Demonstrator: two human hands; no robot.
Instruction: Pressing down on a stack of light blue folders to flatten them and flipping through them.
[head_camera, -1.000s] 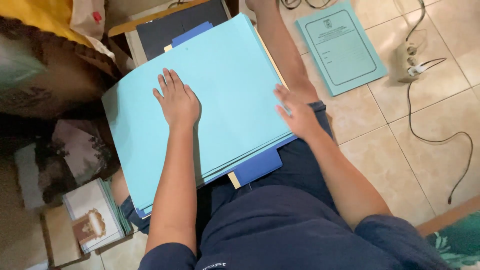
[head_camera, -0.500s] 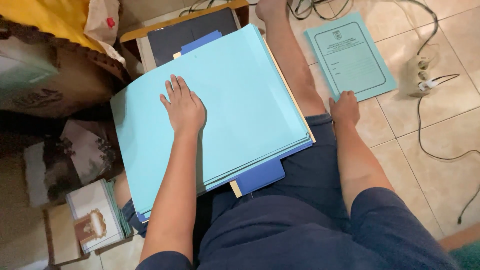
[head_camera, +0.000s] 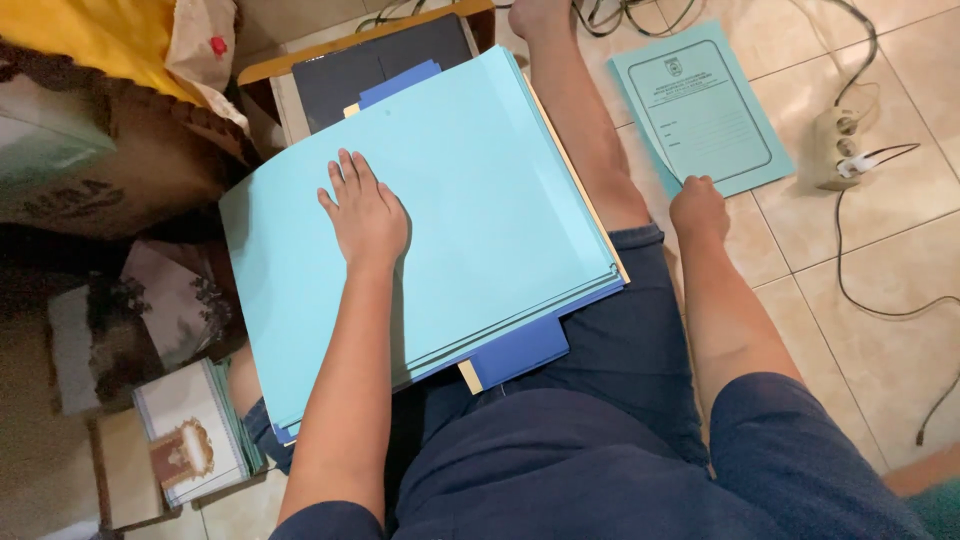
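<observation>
Light-blue paper sheets (head_camera: 480, 190) lie in a stack across our lap, over dark shorts, with a darker blue folder (head_camera: 520, 350) and a cream edge showing under the stack's near corner. Our left hand (head_camera: 365, 215) lies flat on the top sheet — fingers straight and close together, palm down, closing on nothing. Our forearm crosses the stack's near edge and hides part of it. Just to the right, past our bare leg, our right hand (head_camera: 697, 208) reaches down to the tiled floor (head_camera: 880, 290) and touches the near corner of a printed light-blue booklet (head_camera: 700, 110); its fingers curl under, so we cannot tell whether they pinch the corner. Beyond the booklet sits a power strip (head_camera: 835, 150) with cables trailing over the tiles. On our left lie a framed certificate-like card (head_camera: 190, 445) and a cardboard box (head_camera: 100, 180) — farther up, a yellow cloth (head_camera: 110, 40).
</observation>
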